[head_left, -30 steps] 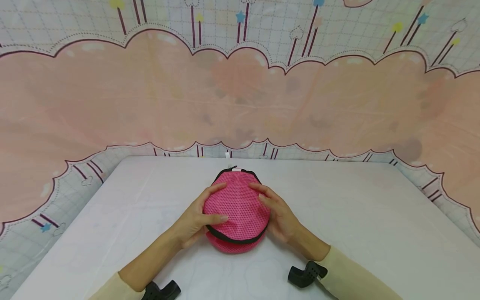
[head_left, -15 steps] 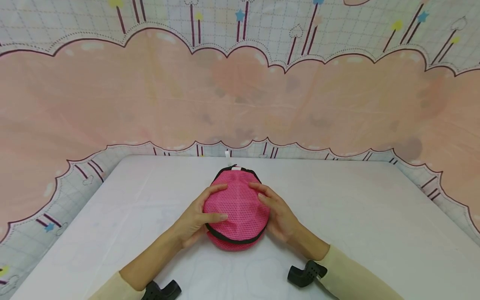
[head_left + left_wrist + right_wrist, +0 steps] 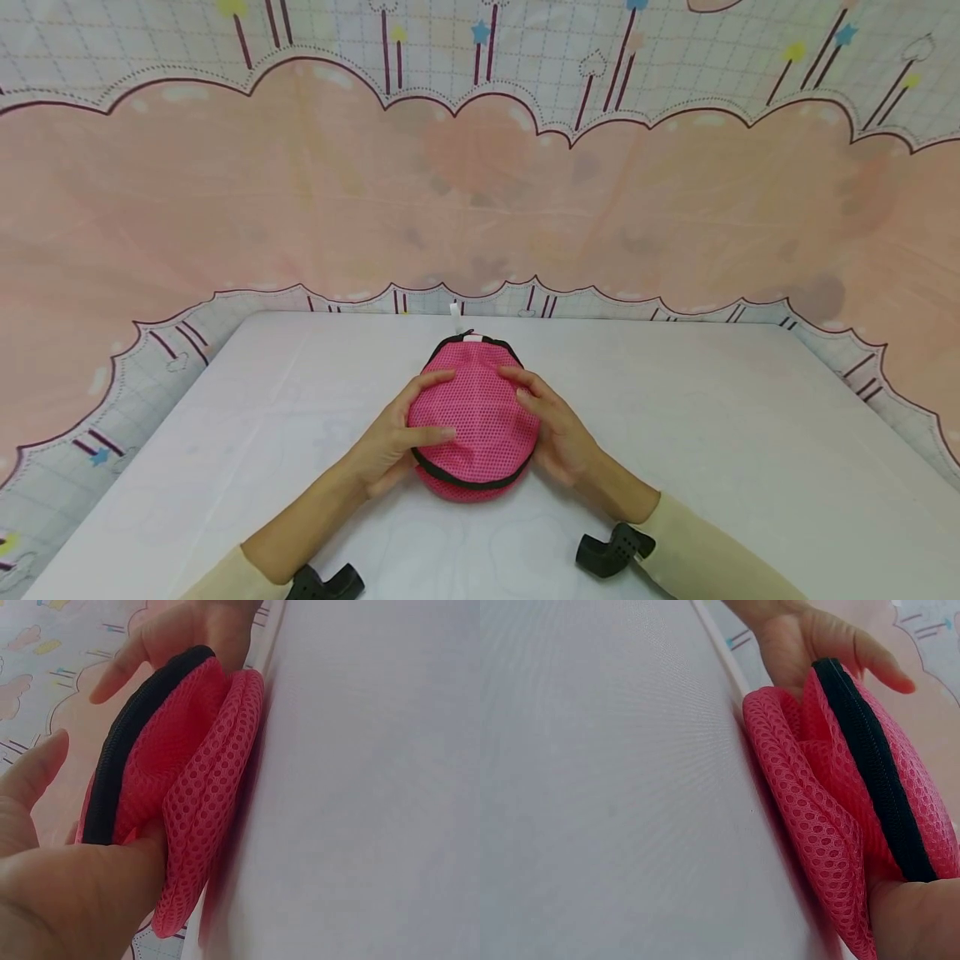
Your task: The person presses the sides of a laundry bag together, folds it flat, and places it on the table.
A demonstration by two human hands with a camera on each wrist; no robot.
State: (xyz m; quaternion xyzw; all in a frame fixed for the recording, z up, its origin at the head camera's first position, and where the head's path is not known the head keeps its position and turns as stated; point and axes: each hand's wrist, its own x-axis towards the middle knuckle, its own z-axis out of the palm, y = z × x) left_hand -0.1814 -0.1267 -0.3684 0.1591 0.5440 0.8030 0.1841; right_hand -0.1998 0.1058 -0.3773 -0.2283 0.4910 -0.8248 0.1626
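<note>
Pink mesh pouch on white table, clasped between left hand and right hand, fingers curled over its top.

Left hand and right hand cupped inward; fingers gently curved

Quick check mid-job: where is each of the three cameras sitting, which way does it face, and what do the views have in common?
Head: on the person's head, looking forward and down at the white table; shows both forearms, the left hand and right hand cupping the pink mesh pouch.
Left wrist: low at the table, looking along the left hand at the pouch; the right hand's fingers show beyond.
Right wrist: low from the other side, facing the pouch; right hand near, left hand beyond.
Shared: all show the pouch, its black zipper and the table.
</note>
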